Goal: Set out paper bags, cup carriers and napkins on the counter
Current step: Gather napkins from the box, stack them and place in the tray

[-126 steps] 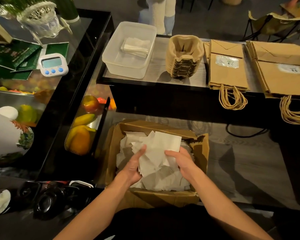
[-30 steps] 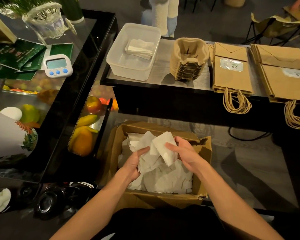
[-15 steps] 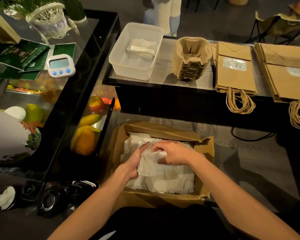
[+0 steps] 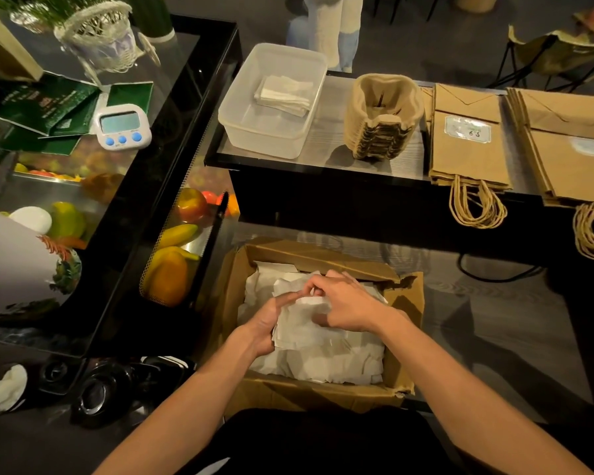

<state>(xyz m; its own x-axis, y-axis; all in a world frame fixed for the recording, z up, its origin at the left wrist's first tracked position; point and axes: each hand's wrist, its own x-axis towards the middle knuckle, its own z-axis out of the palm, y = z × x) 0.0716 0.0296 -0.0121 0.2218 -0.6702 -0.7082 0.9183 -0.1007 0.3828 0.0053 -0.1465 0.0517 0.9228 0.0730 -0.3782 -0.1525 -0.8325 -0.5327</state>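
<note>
An open cardboard box [image 4: 234, 303] below the counter is full of loose white napkins [image 4: 340, 363]. My left hand [image 4: 266, 322] grips a bundle of napkins [image 4: 297, 327] from the left side. My right hand [image 4: 343, 303] lies over the top of the same bundle with its fingers curled onto it. On the counter [image 4: 326, 149] stand a clear plastic tub [image 4: 240, 121] with a few folded napkins [image 4: 285, 94], a stack of pulp cup carriers [image 4: 383, 118], and two piles of brown paper bags [image 4: 467, 145] [image 4: 570, 156] with their twine handles hanging over the edge.
A black glass display case [image 4: 186, 108] at left holds fruit [image 4: 168, 272] and carries a white digital timer [image 4: 122, 126], green leaflets [image 4: 48, 104] and a wicker basket [image 4: 100, 39]. A person's legs [image 4: 333, 25] stand beyond the counter. A chair [image 4: 559, 53] is at far right.
Both hands lifted a bundle of napkins above the box, then brought it back down. My right hand has shifted left over the top of the bundle, close to my left thumb.
</note>
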